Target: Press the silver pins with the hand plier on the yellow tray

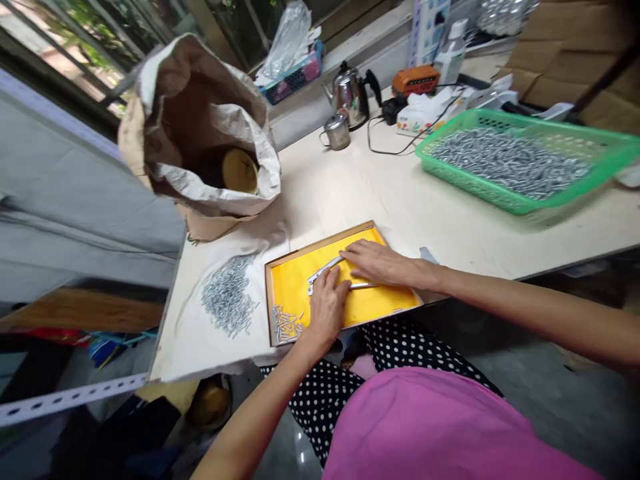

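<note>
A shallow tray (363, 311) lined in bright yellow lies at the table's front edge. Two slim silver metal bars (325, 269) spread apart over it, their left ends close together; whether they are joined I cannot tell. My left hand (327, 307) grips them near those ends, its fingers curled and partly covering the metal. Farther right, my right hand (375, 262) has its fingertips on the upper bar, the palm hiding part of the tray. Small silver pins (287, 325) are scattered in the tray's near left corner.
A heap of small metal pins (229, 295) lies on white cloth to the left. Behind it stands an open paper sack (200, 133). A green basket (470, 177) full of metal pieces sits at right. A kettle (350, 97) and metal cup (337, 133) stand at the back.
</note>
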Demonstrator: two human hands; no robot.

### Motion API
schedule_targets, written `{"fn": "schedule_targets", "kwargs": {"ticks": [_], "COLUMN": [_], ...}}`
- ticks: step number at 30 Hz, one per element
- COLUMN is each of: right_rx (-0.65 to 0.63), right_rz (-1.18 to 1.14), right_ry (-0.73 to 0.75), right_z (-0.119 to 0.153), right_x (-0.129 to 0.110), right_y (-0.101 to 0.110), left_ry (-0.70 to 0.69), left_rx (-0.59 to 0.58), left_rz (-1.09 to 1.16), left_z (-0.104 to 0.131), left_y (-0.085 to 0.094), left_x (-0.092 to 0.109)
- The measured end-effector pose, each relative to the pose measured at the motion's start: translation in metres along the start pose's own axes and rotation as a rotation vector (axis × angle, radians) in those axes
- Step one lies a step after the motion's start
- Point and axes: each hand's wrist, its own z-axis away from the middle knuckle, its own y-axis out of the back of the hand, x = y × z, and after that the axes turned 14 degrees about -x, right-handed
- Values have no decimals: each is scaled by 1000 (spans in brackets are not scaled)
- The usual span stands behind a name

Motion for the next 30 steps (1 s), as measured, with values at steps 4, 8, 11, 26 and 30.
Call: {"fn": "schedule_targets", "kwargs": {"ticks": [4, 8, 11, 26, 30], "right_rx": [57, 123, 177, 134, 124], "right_rz": [146, 230, 214, 156, 141], "right_ry": [-131, -101, -84, -125, -113], "right_z": [-19, -31, -32, -34, -34], "right_x": [13, 16, 15, 9, 9], "right_y": [-7, -8, -12, -11, -10], "left_ry": [5, 10, 252, 583, 597], "left_rx": [-62, 9, 177, -149, -146], "left_rz": [41, 49, 49, -203, -124], "left_z": [3, 14, 37, 99, 98], "left_y": [-3, 9, 30, 18, 19], "left_x": [14, 8, -29, -149, -160]}}
